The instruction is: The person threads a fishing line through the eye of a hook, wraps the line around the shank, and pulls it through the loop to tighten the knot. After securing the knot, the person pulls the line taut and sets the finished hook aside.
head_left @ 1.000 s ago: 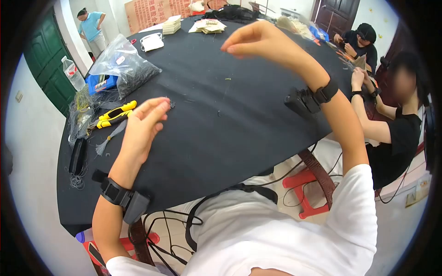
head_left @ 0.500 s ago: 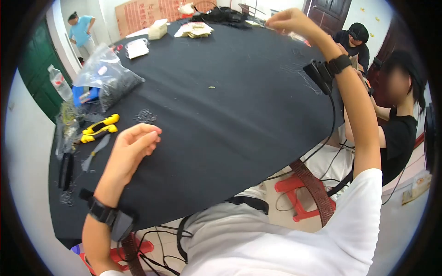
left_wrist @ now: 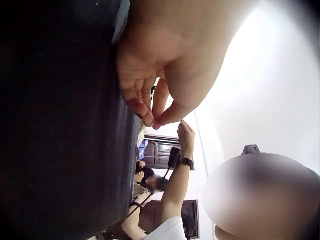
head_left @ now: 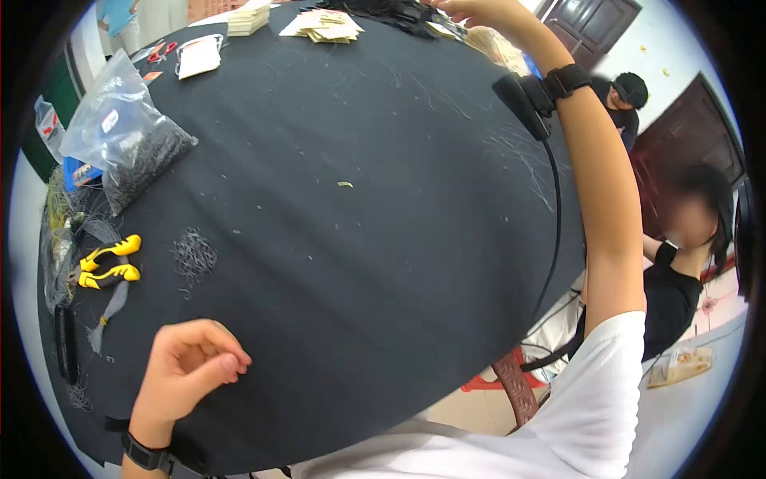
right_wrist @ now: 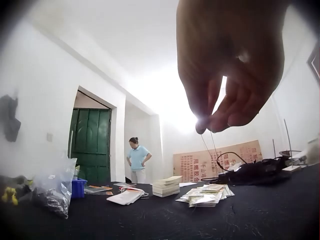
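Note:
Low over the near left part of the black table, the left hand has its thumb and fingertips together; whether they pinch a thread cannot be told. In the left wrist view the left hand shows the same pinch. My right hand is raised at the top of the head view, arm stretched out. The right wrist view shows thin line hanging from the pinched fingertips of the right hand. A tangle of small dark line pieces lies beyond the left hand.
Yellow-handled pliers, a tied grey bundle and a clear bag of dark pieces are at the left. Card stacks, a white pouch and red scissors lie at the back. People sit at the right.
The right hand has moved up and away, out over the table's far side. The left hand appears lower and further left, its fingers more curled. The head view has shifted too.

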`<state>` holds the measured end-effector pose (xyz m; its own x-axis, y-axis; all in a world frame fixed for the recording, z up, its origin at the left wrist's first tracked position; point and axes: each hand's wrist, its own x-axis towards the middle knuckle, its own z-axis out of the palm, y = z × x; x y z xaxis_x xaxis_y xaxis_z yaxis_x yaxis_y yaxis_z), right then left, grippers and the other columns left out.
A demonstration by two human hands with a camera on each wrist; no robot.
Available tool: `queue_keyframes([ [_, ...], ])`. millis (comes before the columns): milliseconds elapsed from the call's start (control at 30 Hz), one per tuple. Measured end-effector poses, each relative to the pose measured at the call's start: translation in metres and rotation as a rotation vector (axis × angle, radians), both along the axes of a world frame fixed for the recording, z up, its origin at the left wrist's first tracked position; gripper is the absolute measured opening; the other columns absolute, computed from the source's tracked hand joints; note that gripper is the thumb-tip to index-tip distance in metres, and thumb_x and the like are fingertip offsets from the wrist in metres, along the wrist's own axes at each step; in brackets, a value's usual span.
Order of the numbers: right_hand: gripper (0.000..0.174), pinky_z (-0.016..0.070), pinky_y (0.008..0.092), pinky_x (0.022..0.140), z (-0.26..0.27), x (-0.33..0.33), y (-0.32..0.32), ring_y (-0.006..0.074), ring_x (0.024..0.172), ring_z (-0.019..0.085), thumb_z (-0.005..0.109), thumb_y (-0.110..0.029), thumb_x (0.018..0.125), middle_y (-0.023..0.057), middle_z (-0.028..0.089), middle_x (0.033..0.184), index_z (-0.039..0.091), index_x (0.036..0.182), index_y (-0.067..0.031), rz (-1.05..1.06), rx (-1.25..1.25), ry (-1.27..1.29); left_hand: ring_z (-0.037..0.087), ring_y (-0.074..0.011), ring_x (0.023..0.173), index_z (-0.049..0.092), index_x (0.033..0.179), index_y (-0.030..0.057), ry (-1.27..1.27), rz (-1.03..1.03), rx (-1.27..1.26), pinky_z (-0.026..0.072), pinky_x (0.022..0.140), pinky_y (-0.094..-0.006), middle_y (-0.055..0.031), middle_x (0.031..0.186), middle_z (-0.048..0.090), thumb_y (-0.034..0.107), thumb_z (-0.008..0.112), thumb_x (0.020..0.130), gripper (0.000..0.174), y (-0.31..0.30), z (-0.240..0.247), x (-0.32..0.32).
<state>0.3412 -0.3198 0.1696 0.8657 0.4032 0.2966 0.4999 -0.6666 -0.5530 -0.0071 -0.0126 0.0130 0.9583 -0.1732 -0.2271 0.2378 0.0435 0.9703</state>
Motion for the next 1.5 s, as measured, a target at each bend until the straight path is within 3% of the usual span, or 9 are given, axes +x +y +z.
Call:
queue_keyframes([
  [400,0.017,0.0490,0.0261,0.057,-0.022,0.036,0.116,0.0147,0.064,0.061,0.064,-0.012,0.076,0.0074,0.066,0.075,0.068,0.089,-0.0024,0.481,0.092,0.473,0.058,-0.0105,0.074,0.063,0.088,-0.0041,0.108,-0.100,-0.180,0.0467,0.064,-0.0224,-0.0087,0.086,0.062,0.000,0.058,0.083,0.008,0.013,-0.001,0.008],
  [500,0.026,0.0450,0.0221,0.057,-0.037,0.038,0.135,0.0085,0.065,0.055,0.064,-0.025,0.078,0.0015,0.061,0.074,0.067,0.094,-0.0043,0.537,-0.069,0.444,0.058,-0.0102,0.076,0.063,0.089,-0.0039,0.115,-0.119,-0.215,0.0463,0.065,-0.0225,-0.0083,0.087,0.062,0.001,0.058,0.084,0.008,0.015,-0.003,0.009],
  [800,0.029,0.0469,0.0245,0.062,-0.093,0.077,0.160,0.0122,0.074,0.060,0.062,-0.024,0.075,0.0051,0.064,0.084,0.066,0.096,-0.0036,0.098,-0.194,0.142,0.057,-0.0088,0.078,0.062,0.091,-0.0034,0.111,-0.167,-0.208,0.0462,0.067,-0.0219,-0.0059,0.087,0.062,0.004,0.057,0.086,0.010,0.017,-0.003,0.009],
  [1000,0.021,0.0494,0.0260,0.062,-0.068,0.043,0.105,0.0130,0.067,0.061,0.055,-0.014,0.076,0.0055,0.064,0.075,0.065,0.089,-0.0013,0.121,-0.446,0.019,0.057,-0.0075,0.075,0.062,0.088,-0.0025,0.080,-0.150,-0.106,0.0463,0.066,-0.0213,-0.0051,0.084,0.063,0.005,0.058,0.085,0.009,0.013,-0.001,0.007],
  [1033,0.017,0.0480,0.0264,0.060,-0.041,0.029,0.083,0.0126,0.063,0.059,0.055,-0.011,0.074,0.0061,0.063,0.072,0.063,0.084,-0.0007,0.082,-0.708,-0.138,0.057,-0.0073,0.074,0.062,0.087,-0.0022,0.094,-0.146,-0.080,0.0462,0.066,-0.0211,-0.0048,0.082,0.063,0.006,0.059,0.085,0.010,0.012,0.000,0.007],
  [1133,0.016,0.0475,0.0403,0.065,-0.035,-0.016,0.025,0.0311,0.072,0.062,0.058,-0.014,0.068,0.0141,0.065,0.077,0.066,0.079,-0.0063,0.116,-0.943,-0.482,0.054,-0.0059,0.066,0.061,0.084,-0.0006,0.013,-0.121,0.028,0.0444,0.060,-0.0193,-0.0041,0.077,0.061,0.011,0.058,0.084,0.012,0.009,-0.002,0.004],
  [1300,0.012,0.0459,0.0294,0.056,-0.052,-0.096,-0.065,0.0144,0.060,0.057,0.055,-0.007,0.072,0.0079,0.060,0.067,0.061,0.080,-0.0003,0.144,-1.052,-0.191,0.049,-0.0020,0.064,0.059,0.086,0.0030,-0.196,-0.193,0.124,0.0389,0.058,-0.0150,0.0012,0.074,0.055,0.018,0.054,0.088,0.016,0.009,-0.014,0.004],
  [1333,0.008,0.0446,0.0332,0.056,-0.065,-0.102,-0.093,0.0173,0.058,0.055,0.055,-0.005,0.071,0.0094,0.056,0.063,0.058,0.077,-0.0002,0.229,-0.890,-0.214,0.049,-0.0020,0.065,0.060,0.087,0.0031,-0.166,-0.191,0.110,0.0394,0.059,-0.0149,0.0012,0.075,0.056,0.018,0.054,0.088,0.016,0.010,-0.016,0.003],
  [1500,0.009,0.0489,0.0371,0.062,-0.114,-0.072,-0.200,0.0292,0.066,0.061,0.061,-0.010,0.066,0.0131,0.063,0.071,0.063,0.071,-0.0024,0.160,-1.177,-0.299,0.050,-0.0025,0.069,0.063,0.090,0.0026,-0.151,-0.212,0.102,0.0413,0.064,-0.0158,0.0012,0.078,0.058,0.018,0.057,0.086,0.017,0.007,-0.010,0.000],
])
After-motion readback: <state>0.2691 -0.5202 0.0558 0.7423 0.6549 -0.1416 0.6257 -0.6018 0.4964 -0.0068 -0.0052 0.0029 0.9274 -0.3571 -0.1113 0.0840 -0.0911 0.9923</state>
